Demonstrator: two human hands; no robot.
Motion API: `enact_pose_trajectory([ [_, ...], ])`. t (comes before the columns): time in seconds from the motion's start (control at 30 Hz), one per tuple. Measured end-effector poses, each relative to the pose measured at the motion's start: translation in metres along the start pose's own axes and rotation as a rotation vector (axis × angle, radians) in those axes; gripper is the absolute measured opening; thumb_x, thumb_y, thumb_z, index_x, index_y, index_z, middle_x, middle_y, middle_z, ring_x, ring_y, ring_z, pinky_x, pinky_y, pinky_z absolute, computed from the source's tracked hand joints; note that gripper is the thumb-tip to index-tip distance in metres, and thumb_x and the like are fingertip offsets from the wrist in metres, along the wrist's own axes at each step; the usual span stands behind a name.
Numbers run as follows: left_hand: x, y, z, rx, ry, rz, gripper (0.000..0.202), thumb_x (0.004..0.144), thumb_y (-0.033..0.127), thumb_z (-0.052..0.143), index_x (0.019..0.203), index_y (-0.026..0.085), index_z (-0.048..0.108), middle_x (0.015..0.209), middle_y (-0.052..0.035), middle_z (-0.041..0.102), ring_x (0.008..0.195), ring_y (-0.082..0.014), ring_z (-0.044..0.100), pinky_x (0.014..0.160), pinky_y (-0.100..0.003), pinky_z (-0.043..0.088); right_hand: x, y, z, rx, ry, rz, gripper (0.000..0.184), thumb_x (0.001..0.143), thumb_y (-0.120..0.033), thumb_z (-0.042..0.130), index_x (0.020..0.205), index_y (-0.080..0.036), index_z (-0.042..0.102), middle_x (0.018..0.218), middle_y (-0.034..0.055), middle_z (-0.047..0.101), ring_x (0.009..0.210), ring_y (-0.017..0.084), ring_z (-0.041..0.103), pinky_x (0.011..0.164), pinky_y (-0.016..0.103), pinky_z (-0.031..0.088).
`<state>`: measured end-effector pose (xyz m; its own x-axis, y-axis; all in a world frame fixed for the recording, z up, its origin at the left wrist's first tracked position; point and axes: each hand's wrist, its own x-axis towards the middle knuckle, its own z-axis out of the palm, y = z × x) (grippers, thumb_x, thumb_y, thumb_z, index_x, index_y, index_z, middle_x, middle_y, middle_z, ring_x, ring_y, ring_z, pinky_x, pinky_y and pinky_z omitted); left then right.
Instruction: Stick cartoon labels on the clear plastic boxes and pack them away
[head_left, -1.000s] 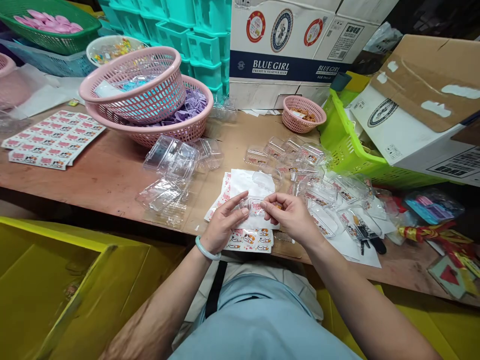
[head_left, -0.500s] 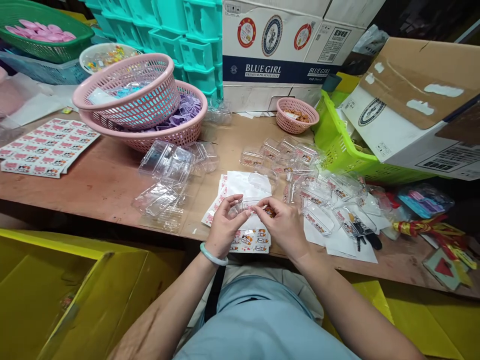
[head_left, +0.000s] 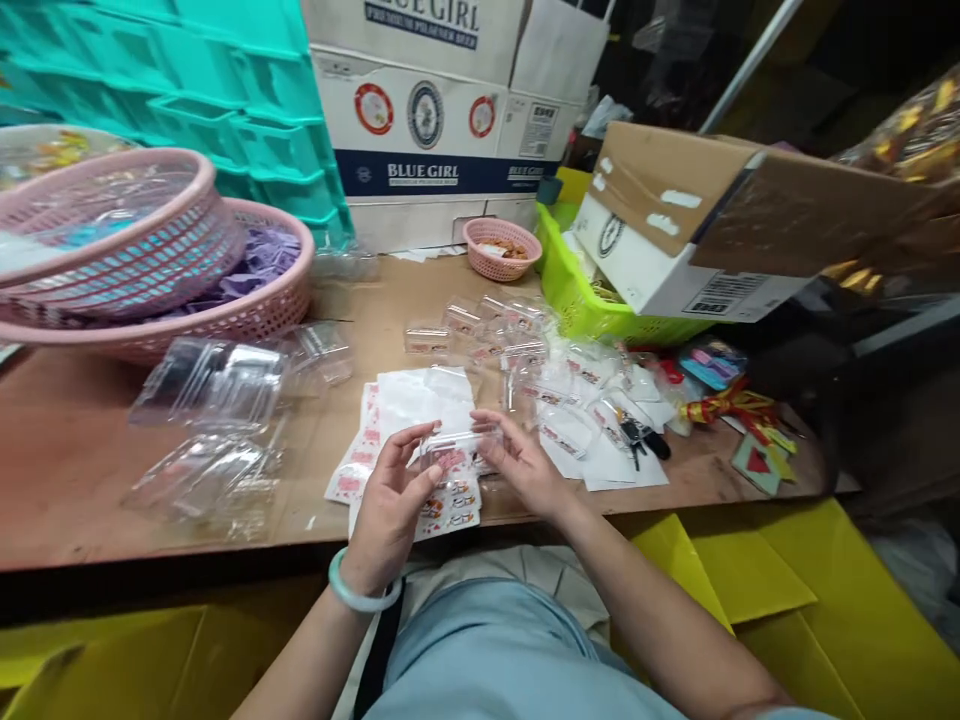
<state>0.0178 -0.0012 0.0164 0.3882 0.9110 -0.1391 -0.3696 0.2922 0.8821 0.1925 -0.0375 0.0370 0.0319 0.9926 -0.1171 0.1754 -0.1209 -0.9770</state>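
Both my hands hold one small clear plastic box (head_left: pixel 459 450) with a red-printed sticker, just above the table's front edge. My left hand (head_left: pixel 390 500), with a pale green bangle at the wrist, grips its left end with curled fingers. My right hand (head_left: pixel 525 465) pinches its right end. Under them lie sticker sheets (head_left: pixel 442 505) and white backing paper (head_left: pixel 420 400). To the right a spread of several labelled clear boxes (head_left: pixel 525 350) covers the table.
Empty clear boxes (head_left: pixel 210 385) are piled at left, in front of two stacked pink baskets (head_left: pixel 187 300). A small pink basket (head_left: pixel 501 248), a lime green crate (head_left: pixel 592 300), cardboard cartons (head_left: pixel 435 110) and black pliers (head_left: pixel 637 435) stand around. Yellow bins (head_left: pixel 750 580) sit below the table.
The camera view swung to the right and tilted. My hands stayed together on the small clear box, now held a little lower over the sticker sheets.
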Motion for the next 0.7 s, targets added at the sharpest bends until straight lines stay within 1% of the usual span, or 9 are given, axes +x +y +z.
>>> enact_pose_trajectory([
  [0.1,0.007,-0.012,0.006,0.053,-0.070,0.027,0.043,0.084,0.033,0.064,0.125,0.029,0.052,0.145,-0.0058,0.045,0.132,-0.0237,0.045,0.107,-0.037,0.040,-0.009,-0.001,-0.036,-0.174,0.078,-0.148,0.048,0.083,-0.044,0.064,0.126,-0.028,0.049,0.125,0.0059,0.055,0.110,0.018,0.058,0.094,0.032,0.048],
  [0.2,0.011,-0.024,0.014,0.299,-0.097,0.066,0.047,0.084,0.036,0.063,0.130,0.031,0.052,0.147,-0.0061,0.043,0.134,-0.0249,0.043,0.109,-0.040,0.037,0.001,0.006,-0.093,-0.388,0.563,-0.335,0.052,0.083,-0.041,0.065,0.127,-0.026,0.042,0.130,0.0094,0.049,0.117,0.021,0.054,0.102,0.037,0.043],
  [0.27,0.014,-0.029,0.013,0.572,-0.079,0.179,0.042,0.085,0.035,0.062,0.126,0.028,0.056,0.143,-0.0077,0.047,0.134,-0.0253,0.042,0.109,-0.041,0.036,0.018,0.018,-0.137,-0.550,0.874,-0.370,0.058,0.081,-0.043,0.064,0.128,-0.021,0.039,0.129,0.0142,0.047,0.115,0.024,0.054,0.100,0.041,0.043],
  [0.33,0.020,-0.027,0.004,0.832,-0.007,0.326,0.037,0.085,0.035,0.060,0.122,0.026,0.059,0.137,-0.0097,0.051,0.131,-0.0259,0.043,0.109,-0.042,0.034,0.035,0.032,-0.172,-0.703,0.977,-0.319,0.060,0.077,-0.046,0.066,0.124,-0.017,0.043,0.121,0.0154,0.051,0.112,0.028,0.053,0.098,0.045,0.043],
  [0.4,0.028,-0.019,-0.012,1.049,0.129,0.417,0.041,0.084,0.037,0.060,0.123,0.024,0.058,0.132,-0.0120,0.053,0.128,-0.0282,0.044,0.109,-0.045,0.032,0.045,0.040,-0.192,-0.806,0.962,-0.277,0.057,0.075,-0.048,0.066,0.119,-0.016,0.049,0.121,0.0172,0.051,0.116,0.031,0.050,0.100,0.049,0.040],
  [0.47,0.039,-0.008,-0.029,1.240,0.268,0.385,0.055,0.080,0.043,0.065,0.129,0.021,0.054,0.132,-0.0148,0.053,0.127,-0.0332,0.043,0.107,-0.049,0.031,0.046,0.039,-0.190,-0.887,0.979,-0.298,0.053,0.077,-0.047,0.065,0.117,-0.015,0.052,0.131,0.0206,0.045,0.126,0.034,0.043,0.104,0.053,0.033],
  [0.57,0.054,0.003,-0.046,1.455,0.317,0.197,0.079,0.073,0.051,0.068,0.140,0.018,0.042,0.132,-0.0168,0.053,0.123,-0.0393,0.041,0.103,-0.054,0.031,0.045,0.025,-0.148,-0.986,0.971,-0.446,0.044,0.084,-0.041,0.060,0.119,-0.015,0.054,0.135,0.0209,0.044,0.130,0.033,0.039,0.108,0.053,0.029],
  [0.6,0.059,0.005,-0.048,1.498,0.298,0.156,0.081,0.073,0.051,0.067,0.142,0.018,0.039,0.133,-0.0166,0.053,0.123,-0.0399,0.041,0.103,-0.056,0.030,0.048,0.019,-0.127,-1.008,0.881,-0.501,0.039,0.086,-0.039,0.058,0.118,-0.016,0.055,0.131,0.0194,0.050,0.126,0.031,0.043,0.107,0.050,0.031],
  [0.7,0.069,0.006,-0.045,1.541,0.218,0.122,0.079,0.078,0.045,0.062,0.147,0.019,0.033,0.135,-0.0156,0.053,0.125,-0.0396,0.039,0.106,-0.062,0.023,0.068,0.006,-0.060,-1.087,0.341,-0.517,0.031,0.089,-0.033,0.055,0.116,-0.019,0.058,0.116,0.0131,0.063,0.111,0.028,0.054,0.101,0.044,0.037],
])
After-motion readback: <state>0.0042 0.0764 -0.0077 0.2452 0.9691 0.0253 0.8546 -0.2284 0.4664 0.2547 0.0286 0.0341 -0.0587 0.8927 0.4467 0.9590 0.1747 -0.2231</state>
